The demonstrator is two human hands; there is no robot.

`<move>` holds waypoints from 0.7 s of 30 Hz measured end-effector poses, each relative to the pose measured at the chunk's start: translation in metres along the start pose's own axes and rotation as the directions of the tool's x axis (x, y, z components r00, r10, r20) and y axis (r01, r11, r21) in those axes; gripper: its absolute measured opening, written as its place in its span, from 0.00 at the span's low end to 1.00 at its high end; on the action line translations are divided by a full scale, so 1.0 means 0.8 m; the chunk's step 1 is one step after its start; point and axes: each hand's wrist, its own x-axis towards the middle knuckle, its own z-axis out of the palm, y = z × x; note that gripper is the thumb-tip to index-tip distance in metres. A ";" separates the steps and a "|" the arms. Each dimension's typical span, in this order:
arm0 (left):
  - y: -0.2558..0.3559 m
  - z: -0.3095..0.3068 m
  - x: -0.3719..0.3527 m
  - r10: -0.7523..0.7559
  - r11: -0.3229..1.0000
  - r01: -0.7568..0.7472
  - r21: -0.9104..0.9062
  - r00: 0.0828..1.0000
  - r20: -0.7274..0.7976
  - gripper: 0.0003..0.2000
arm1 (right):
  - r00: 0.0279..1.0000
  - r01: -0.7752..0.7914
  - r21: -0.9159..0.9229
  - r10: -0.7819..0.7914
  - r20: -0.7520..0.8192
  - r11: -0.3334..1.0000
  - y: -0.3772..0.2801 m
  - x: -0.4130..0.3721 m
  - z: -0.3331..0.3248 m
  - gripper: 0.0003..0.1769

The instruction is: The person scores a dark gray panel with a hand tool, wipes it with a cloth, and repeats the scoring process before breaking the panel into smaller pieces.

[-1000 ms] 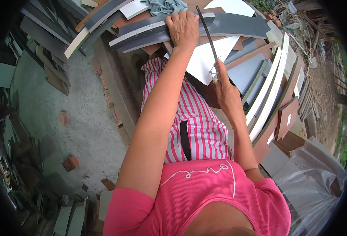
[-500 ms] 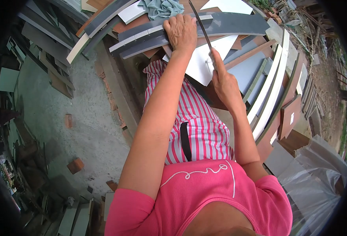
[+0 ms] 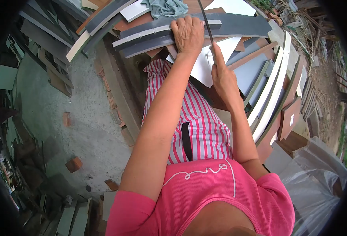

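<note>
Pressing down on the stacked grey strips (image 3: 236, 23) under the flat, spread left hand (image 3: 188, 33); right hand (image 3: 221, 76) fisted round a thin blade (image 3: 205, 21) just beside. Probably stiff, light, slick-faced, apt to skid: best pinned flat near the blade.

The left arm stretched forward almost straight, left hand (image 3: 188, 33) palm-down, fingers curled. The right arm bent at the elbow, right hand (image 3: 222, 78) clenched, forefinger extended.

Left hand (image 3: 188, 33) flat on grey strips (image 3: 242, 24), right hand (image 3: 222, 76) around thin blade (image 3: 204, 16)
</note>
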 end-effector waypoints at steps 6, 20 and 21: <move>0.002 -0.001 0.000 -0.004 1.000 0.004 -0.017 1.000 0.006 0.12 | 0.998 -0.029 -0.068 0.032 0.045 0.997 -0.004 -0.013 -0.015 0.35; 0.003 0.002 -0.001 -0.030 0.999 0.030 -0.020 0.999 -0.028 0.09 | 0.998 -0.039 -0.028 0.040 0.055 0.999 0.002 -0.046 -0.013 0.36; 0.002 0.002 -0.002 -0.026 0.999 0.026 -0.023 0.999 -0.020 0.09 | 0.998 -0.033 -0.012 0.033 0.050 0.999 0.002 -0.054 -0.015 0.36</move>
